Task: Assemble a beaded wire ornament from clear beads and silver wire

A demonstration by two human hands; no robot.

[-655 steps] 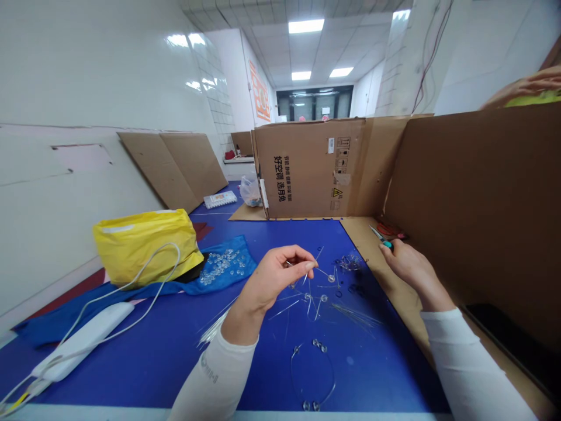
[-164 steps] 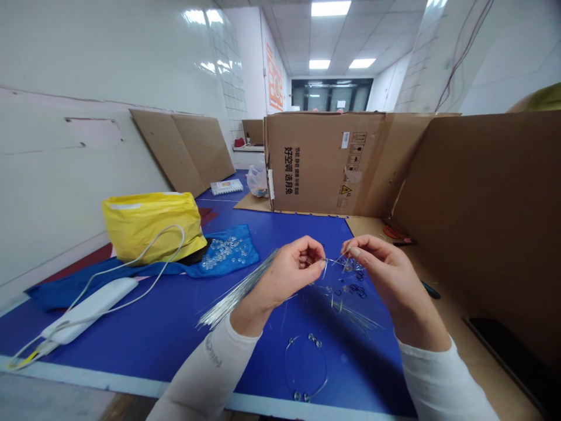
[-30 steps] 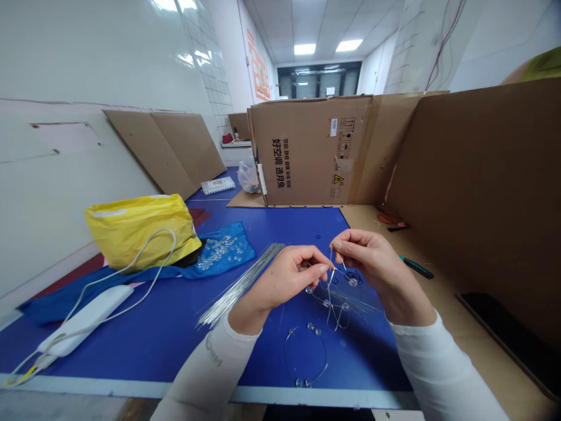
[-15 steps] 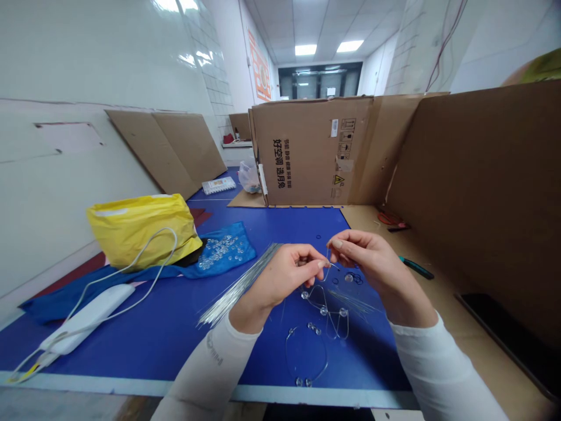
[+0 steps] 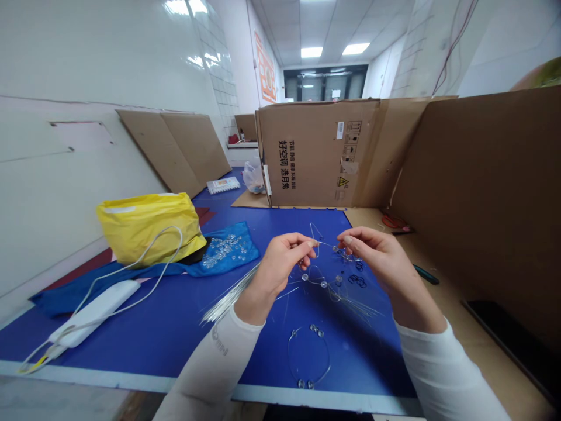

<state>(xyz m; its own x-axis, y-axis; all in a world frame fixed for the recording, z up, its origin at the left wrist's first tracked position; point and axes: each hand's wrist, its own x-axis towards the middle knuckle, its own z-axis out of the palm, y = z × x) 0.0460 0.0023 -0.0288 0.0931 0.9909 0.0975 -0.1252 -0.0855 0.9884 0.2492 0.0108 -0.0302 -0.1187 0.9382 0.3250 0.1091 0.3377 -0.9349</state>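
My left hand [image 5: 280, 266] and my right hand [image 5: 376, 257] are raised over the blue table [image 5: 144, 333], each pinching one end of a thin wire strung with clear beads [image 5: 326, 282]. The wire hangs in loops between the hands. A bundle of straight silver wires [image 5: 228, 295] lies under my left wrist. A finished wire loop with beads [image 5: 309, 356] lies near the front edge. Small dark rings [image 5: 357, 280] lie just below my right hand.
A yellow bag [image 5: 149, 234], a blue cloth with clear beads [image 5: 221, 252] and a white power adapter with cable [image 5: 90, 313] lie at the left. Cardboard walls [image 5: 315, 155] close off the back and right. Green-handled pliers [image 5: 425, 275] lie at the right on cardboard.
Both hands have risen slightly and moved apart, stretching the beaded wire between them; the hanging loops lifted off the table.
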